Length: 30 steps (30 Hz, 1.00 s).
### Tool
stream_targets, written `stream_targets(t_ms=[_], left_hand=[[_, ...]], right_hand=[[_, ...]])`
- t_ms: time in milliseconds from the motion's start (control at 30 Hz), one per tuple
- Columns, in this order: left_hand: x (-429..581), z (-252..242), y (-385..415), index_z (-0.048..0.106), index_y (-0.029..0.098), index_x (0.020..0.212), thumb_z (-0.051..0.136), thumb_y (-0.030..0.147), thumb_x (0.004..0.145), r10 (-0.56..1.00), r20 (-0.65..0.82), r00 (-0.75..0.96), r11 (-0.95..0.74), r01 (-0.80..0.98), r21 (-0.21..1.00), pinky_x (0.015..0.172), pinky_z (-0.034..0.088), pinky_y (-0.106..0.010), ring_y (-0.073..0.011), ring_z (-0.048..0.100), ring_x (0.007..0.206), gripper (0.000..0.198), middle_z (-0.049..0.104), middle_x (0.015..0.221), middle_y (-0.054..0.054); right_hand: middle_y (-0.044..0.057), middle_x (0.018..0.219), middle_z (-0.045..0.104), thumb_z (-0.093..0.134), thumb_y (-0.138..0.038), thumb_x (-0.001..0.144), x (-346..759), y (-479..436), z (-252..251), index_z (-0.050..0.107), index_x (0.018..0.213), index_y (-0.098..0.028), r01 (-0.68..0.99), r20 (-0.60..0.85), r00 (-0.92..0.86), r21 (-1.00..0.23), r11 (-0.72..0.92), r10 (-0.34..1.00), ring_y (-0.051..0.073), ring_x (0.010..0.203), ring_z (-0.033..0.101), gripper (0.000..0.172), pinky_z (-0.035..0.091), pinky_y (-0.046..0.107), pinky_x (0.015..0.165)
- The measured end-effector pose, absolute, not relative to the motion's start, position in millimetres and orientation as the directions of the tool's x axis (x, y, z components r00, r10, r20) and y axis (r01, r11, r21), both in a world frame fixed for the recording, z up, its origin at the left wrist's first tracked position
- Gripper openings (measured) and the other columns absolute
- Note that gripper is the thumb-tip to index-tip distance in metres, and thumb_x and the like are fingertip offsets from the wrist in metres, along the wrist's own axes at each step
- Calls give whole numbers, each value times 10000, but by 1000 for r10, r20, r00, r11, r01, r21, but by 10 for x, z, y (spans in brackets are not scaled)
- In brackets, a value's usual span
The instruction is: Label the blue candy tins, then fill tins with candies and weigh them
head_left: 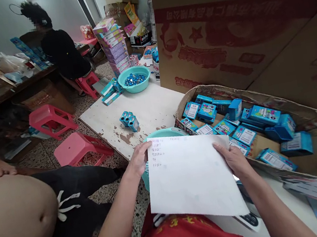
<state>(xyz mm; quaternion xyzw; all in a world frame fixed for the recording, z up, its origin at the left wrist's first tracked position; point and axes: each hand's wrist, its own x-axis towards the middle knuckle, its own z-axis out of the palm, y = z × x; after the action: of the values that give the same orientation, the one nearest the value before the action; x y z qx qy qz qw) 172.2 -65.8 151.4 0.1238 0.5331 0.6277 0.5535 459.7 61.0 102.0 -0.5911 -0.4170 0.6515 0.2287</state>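
Observation:
A white sheet of paper (pixel 194 181) with several short handwritten lines at its upper left is held up in front of me. My left hand (pixel 141 159) is closed on its left upper edge, and my right hand (pixel 234 158) pinches the right upper edge. Behind the sheet, a turquoise basin (pixel 163 133) is mostly hidden. To the right of it lies a cut-down cardboard tray (pixel 256 147) with several small blue boxes (pixel 264 114) in it. A little group of blue boxes (pixel 129 121) stands on the table farther off.
On the white table (pixel 95 116) stand another turquoise basin (pixel 135 84) of blue pieces and a stack of boxes (pixel 115 47). Large cartons (pixel 207 30) rise at the right. A bare-bellied person (pixel 19 224) is close on my left; another person (pixel 61 49) sits farther back. Pink stools (pixel 76 149) stand between.

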Motion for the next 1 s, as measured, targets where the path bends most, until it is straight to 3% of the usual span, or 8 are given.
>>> stream_targets(t_ms=[567,767,1000], left_hand=[[1648,1330,-695,618,123,723,685,355,648,790,-535,-299,389,-430,815,552,374,-223,-101,525,568,252,619,651,-5],[1586,1279,-682,670,102,810,714,328,614,800,-557,-221,456,-378,805,610,434,-260,-151,596,644,303,686,748,-60],[1510,1204,-652,682,82,781,726,276,573,774,-597,-210,504,-366,783,601,454,-273,-175,622,631,288,702,738,-84]], right_hand=[[72,647,671,681,-427,739,4581,656,1014,633,819,-160,218,-585,-225,-810,-545,779,227,510,623,282,474,281,420],[60,632,662,686,-422,747,4546,671,968,619,784,-160,232,-603,-231,-796,-558,764,207,491,608,272,470,264,414],[57,611,653,683,-406,758,4479,628,953,613,790,-157,232,-626,-246,-780,-582,740,210,492,610,261,476,264,411]])
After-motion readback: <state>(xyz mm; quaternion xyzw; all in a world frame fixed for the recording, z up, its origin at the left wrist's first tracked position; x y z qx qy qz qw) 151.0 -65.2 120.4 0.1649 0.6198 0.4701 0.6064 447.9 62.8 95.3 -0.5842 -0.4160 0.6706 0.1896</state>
